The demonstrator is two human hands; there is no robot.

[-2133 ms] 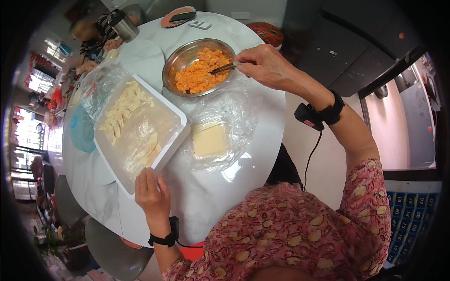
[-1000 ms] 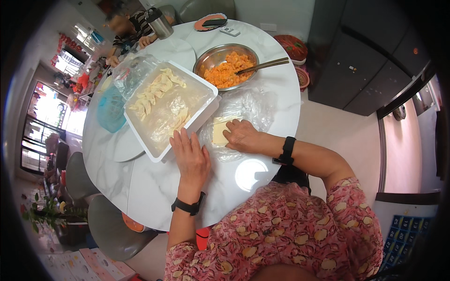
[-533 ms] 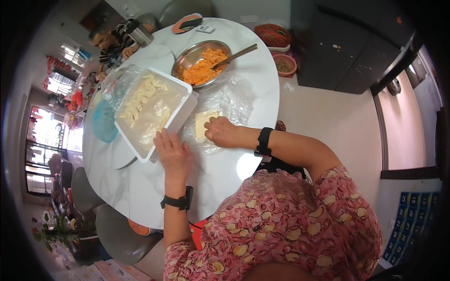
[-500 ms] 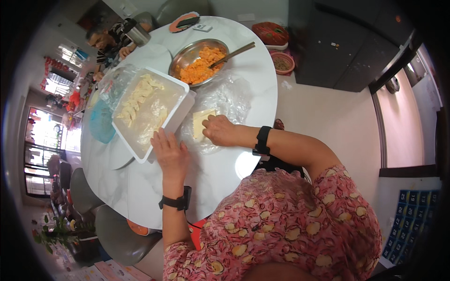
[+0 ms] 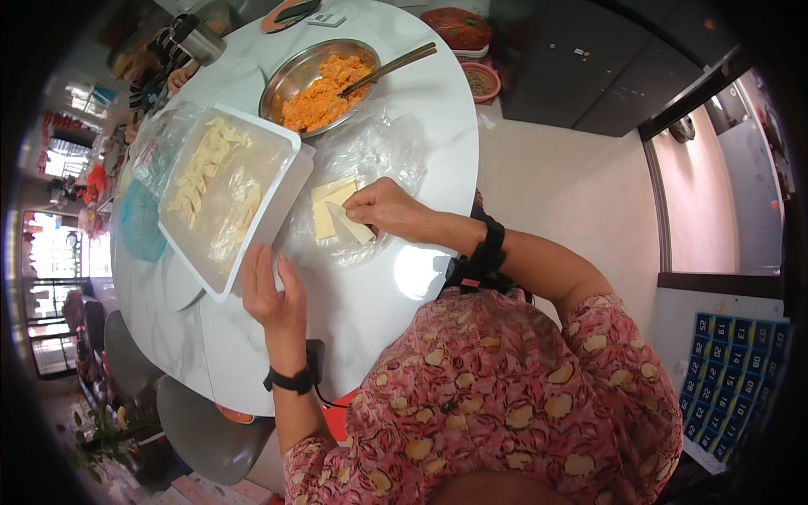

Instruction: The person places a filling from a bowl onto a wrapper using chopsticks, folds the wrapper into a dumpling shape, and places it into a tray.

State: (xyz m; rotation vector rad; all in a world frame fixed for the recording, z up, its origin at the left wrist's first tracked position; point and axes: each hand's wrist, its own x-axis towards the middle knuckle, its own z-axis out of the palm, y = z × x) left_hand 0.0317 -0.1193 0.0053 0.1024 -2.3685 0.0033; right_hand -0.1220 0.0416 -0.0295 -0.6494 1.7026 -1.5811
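Observation:
My right hand (image 5: pixel 387 210) pinches one square wonton wrapper (image 5: pixel 352 227) by its edge, tilted over a small stack of wrappers (image 5: pixel 323 220). The stack lies on a clear plastic bag (image 5: pixel 396 151) spread on the table. Beside the white tray's near corner is my left hand (image 5: pixel 273 295), empty, with the thumb apart from the fingers. Inside the white tray (image 5: pixel 287 181) several folded pale wontons (image 5: pixel 206 168) sit along its far and right sides. Beyond the wrappers stands a steel bowl (image 5: pixel 273 88) of orange filling (image 5: pixel 324 97), a pair of chopsticks (image 5: pixel 391 67) leaning out over its rim.
The round white marble table (image 5: pixel 337 311) carries a turntable under the tray. A blue-green plastic bag (image 5: pixel 139 223) lies left of the tray. Another person (image 5: pixel 151 63) sits at the far left near a metal jug (image 5: pixel 198 38). Grey chairs (image 5: pixel 202 425) stand at the left edge.
My right hand has lifted a wrapper from the stack and moved it slightly right. My left hand has come off the tray's rim and turned thumb-up. The view has shifted.

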